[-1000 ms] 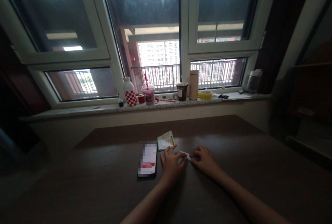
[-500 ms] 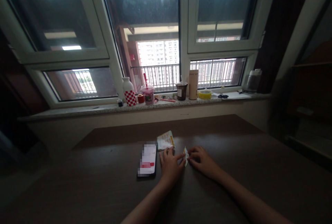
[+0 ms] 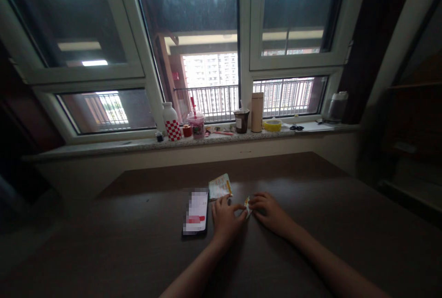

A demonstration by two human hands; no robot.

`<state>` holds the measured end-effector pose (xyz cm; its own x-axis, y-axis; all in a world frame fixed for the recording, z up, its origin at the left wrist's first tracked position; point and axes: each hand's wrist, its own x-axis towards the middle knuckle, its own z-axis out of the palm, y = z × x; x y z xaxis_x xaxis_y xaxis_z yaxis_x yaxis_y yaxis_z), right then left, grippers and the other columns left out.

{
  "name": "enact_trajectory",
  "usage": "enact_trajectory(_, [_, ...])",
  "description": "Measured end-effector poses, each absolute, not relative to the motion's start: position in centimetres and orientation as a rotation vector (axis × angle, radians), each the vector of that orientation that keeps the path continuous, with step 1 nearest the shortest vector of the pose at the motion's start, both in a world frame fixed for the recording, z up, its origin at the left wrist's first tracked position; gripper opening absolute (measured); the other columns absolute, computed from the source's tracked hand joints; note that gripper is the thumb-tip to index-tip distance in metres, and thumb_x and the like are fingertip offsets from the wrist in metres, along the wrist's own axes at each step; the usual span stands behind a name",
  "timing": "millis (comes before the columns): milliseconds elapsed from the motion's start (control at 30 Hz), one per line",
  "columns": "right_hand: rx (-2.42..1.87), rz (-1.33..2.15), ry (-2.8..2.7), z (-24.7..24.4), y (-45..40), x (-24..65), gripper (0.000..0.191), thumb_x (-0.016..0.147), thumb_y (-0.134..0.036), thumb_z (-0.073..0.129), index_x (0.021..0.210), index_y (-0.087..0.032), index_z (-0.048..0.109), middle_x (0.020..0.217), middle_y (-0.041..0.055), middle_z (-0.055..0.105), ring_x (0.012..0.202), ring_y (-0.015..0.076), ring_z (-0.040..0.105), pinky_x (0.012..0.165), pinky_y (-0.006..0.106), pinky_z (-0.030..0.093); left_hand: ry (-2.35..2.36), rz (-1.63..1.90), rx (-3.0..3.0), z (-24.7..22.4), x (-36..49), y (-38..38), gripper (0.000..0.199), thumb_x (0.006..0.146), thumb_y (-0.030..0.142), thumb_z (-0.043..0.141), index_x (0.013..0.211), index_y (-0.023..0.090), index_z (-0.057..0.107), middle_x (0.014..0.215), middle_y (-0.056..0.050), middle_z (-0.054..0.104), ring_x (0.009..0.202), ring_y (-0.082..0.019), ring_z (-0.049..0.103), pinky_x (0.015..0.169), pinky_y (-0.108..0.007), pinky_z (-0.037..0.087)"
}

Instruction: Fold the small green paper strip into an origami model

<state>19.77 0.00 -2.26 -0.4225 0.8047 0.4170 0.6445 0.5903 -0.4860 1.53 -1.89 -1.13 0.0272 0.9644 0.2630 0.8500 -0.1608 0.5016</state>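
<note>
Between my hands on the brown table (image 3: pixel 138 242) is a small, narrow piece of folded paper or wrapper (image 3: pixel 247 203), whitish with yellow and green print. My left hand (image 3: pixel 227 219) has its thumb and index finger at the left side of this piece, the other fingers bent toward the tabletop. From the right, my right hand (image 3: pixel 271 213) pinches the same piece with its fingertips, which cover part of it. Just beyond my left fingertips lies a flat printed packet or leaflet (image 3: pixel 220 186), white with a yellow edge.
A phone (image 3: pixel 197 213) with a lit, blurred screen lies left of my left hand. Along the windowsill stand a checkered bottle (image 3: pixel 172 125), a pink drink cup (image 3: pixel 196 124), a dark cup (image 3: pixel 241 120), a tan flask (image 3: pixel 257 113), yellow tape (image 3: pixel 272 125) and scissors (image 3: pixel 296 128).
My right fingers have shifted slightly left over the small piece, covering more of it. My left hand has barely moved; the phone and flat packet stay put.
</note>
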Motion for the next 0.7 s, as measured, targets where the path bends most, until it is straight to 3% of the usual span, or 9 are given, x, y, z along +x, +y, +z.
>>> enact_trajectory(167, [-1.107, 0.238, -2.227, -2.11, -0.09, 19.84, 0.022, 0.079, -0.015, 0.057, 0.090, -0.026, 0.073, 0.098, 0.0045, 0.069, 0.111, 0.0239, 0.051, 0.102, 0.045, 0.036, 1.892, 0.783, 2.078, -0.95, 1.65, -2.02, 0.021, 0.079, 0.044, 0.058, 0.090, 0.036, 0.075, 0.135, -0.002, 0.050, 0.129, -0.027, 0.034, 0.111, -0.047, 0.019])
enact_trajectory(367, [-1.079, 0.286, -2.238, -2.11, -0.18, 19.81, 0.024, 0.078, -0.013, 0.057, 0.092, -0.026, 0.072, 0.110, 0.0038, 0.067, 0.119, 0.0241, 0.046, 0.107, 0.048, 0.030, 1.886, 0.750, 2.098, -1.14, 1.44, -1.74, 0.020, 0.079, 0.033, 0.061, 0.093, 0.039, 0.074, 0.135, -0.001, 0.051, 0.128, -0.026, 0.035, 0.110, -0.046, 0.019])
enact_trajectory(533, [-1.101, 0.319, -2.247, -1.92, -0.13, 19.74, 0.022, 0.080, -0.016, 0.057, 0.091, -0.027, 0.072, 0.098, 0.0032, 0.069, 0.115, 0.0245, 0.049, 0.109, 0.049, 0.026, 1.893, 0.746, 2.084, -0.90, 1.54, -1.82, 0.023, 0.078, 0.027, 0.059, 0.091, 0.039, 0.074, 0.133, 0.000, 0.051, 0.128, -0.025, 0.036, 0.110, -0.044, 0.019])
enact_trajectory(700, [-1.127, 0.311, -2.228, -2.28, 0.10, 19.56, 0.018, 0.080, -0.020, 0.060, 0.089, -0.027, 0.073, 0.092, 0.0053, 0.067, 0.111, 0.0248, 0.050, 0.106, 0.048, 0.028, 1.884, 0.730, 2.065, -0.66, 1.66, -2.11, 0.020, 0.074, 0.040, 0.064, 0.092, 0.037, 0.073, 0.136, 0.000, 0.048, 0.131, -0.027, 0.031, 0.111, -0.046, 0.016])
